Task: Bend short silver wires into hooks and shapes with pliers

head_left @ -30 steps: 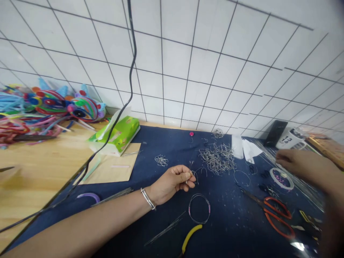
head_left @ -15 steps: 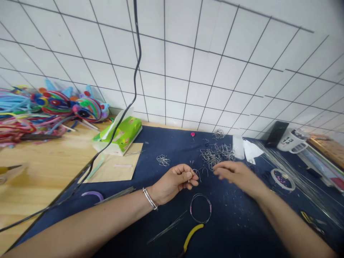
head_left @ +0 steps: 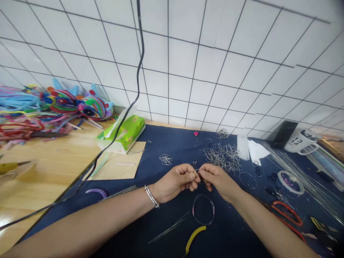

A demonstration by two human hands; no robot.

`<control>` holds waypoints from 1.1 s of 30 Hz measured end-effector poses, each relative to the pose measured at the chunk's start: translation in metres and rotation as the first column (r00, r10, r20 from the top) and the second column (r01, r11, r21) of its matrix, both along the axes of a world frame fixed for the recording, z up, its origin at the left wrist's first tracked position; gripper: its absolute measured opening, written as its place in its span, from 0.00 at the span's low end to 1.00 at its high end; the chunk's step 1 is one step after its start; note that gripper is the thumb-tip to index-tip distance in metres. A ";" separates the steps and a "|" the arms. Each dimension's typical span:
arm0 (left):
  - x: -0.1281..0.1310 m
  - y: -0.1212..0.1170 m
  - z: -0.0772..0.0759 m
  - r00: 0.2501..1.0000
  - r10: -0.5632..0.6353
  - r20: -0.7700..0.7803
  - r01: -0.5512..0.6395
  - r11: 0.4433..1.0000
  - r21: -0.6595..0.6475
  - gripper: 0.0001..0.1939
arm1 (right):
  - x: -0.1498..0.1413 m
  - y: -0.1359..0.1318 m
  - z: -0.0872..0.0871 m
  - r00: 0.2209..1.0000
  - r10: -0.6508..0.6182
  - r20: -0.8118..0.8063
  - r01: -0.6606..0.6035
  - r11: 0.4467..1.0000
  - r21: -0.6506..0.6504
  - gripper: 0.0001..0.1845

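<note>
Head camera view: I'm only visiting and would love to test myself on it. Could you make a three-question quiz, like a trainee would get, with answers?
1. What colour is the curved handle just below the wire ring in the picture? A) red B) yellow C) purple

2. True or false: the white mug stands to the left of the green packet.

3. Which hand has the silver bracelet at its wrist: the left hand or the right hand?

Key:
1. B
2. False: the white mug is right of the green packet.
3. The left hand.
</note>
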State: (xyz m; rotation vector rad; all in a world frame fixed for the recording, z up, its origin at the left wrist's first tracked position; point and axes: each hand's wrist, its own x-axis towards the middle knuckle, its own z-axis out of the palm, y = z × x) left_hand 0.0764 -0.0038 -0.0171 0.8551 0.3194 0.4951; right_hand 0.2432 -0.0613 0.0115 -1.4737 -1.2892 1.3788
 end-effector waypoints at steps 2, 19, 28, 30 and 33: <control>0.000 0.000 -0.001 1.000 -0.017 -0.012 0.017 1.000 0.001 0.06 | 0.000 0.000 -0.002 1.000 -0.006 0.027 0.005 1.000 0.013 0.15; -0.003 0.010 0.004 0.957 -0.152 -0.248 0.170 0.984 0.051 0.10 | 0.021 0.000 0.006 0.687 0.113 0.718 -0.526 0.759 0.383 0.09; -0.002 0.008 0.000 0.966 -0.099 -0.241 0.093 0.995 -0.034 0.11 | 0.015 -0.003 -0.005 0.492 -0.116 0.863 -0.613 0.658 0.438 0.11; -0.001 0.007 -0.001 0.964 -0.101 -0.248 0.095 0.995 -0.036 0.11 | 0.014 -0.004 -0.005 0.454 -0.110 0.884 -0.638 0.653 0.408 0.11; -0.001 0.007 -0.002 0.958 -0.119 -0.261 0.114 0.993 -0.035 0.12 | 0.014 -0.003 -0.005 0.423 -0.089 0.902 -0.669 0.641 0.377 0.12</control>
